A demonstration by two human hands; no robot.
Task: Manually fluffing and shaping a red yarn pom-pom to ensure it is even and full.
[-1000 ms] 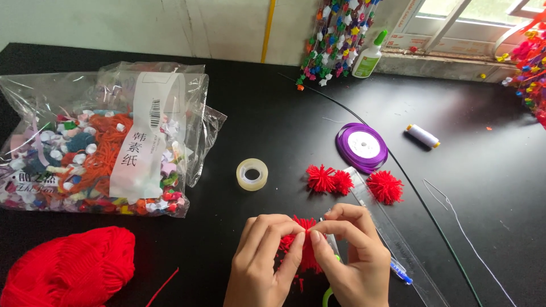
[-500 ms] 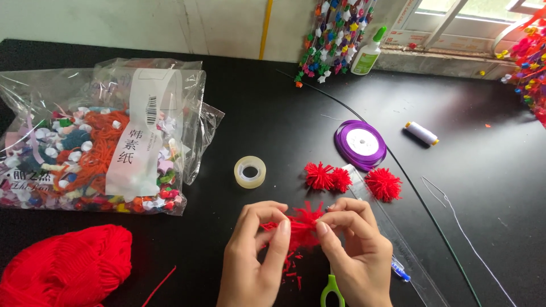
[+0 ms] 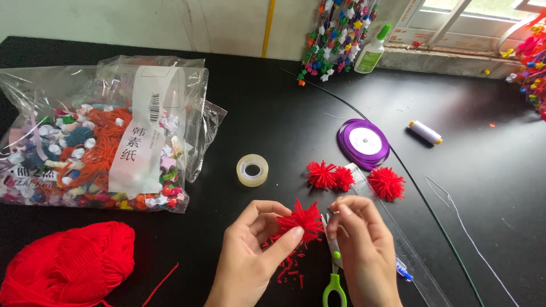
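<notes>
Two bare hands over a black worktop point(image 3: 256, 102), seen from above. The left hand point(image 3: 250, 258) pinches a red yarn pompom point(image 3: 302, 219) between thumb and forefinger, its fingers point(image 3: 281, 245) closed on the pompom's lower left side. The right hand point(image 3: 364, 250) sits just right of the pompom, its fingers curled shut with the tips meeting at the pompom's edge; whether they hold a strand cannot be told. The pompom is held just above the worktop. Directly below the pompom lie short red yarn clippings point(image 3: 287, 270) and green-handled scissors point(image 3: 334, 278), the blades pointing up toward it. Above and right of the pompom rest a pair of touching finished pompoms point(image 3: 331, 175) and a single one point(image 3: 386, 183), with a purple ribbon spool point(image 3: 364, 142) beyond them. A roll of clear tape point(image 3: 252, 169) lies above and left of the pompom. Far left of it are a clear bag of mixed colourful pieces point(image 3: 96, 142) and a ball of red yarn point(image 3: 71, 264).
</notes>
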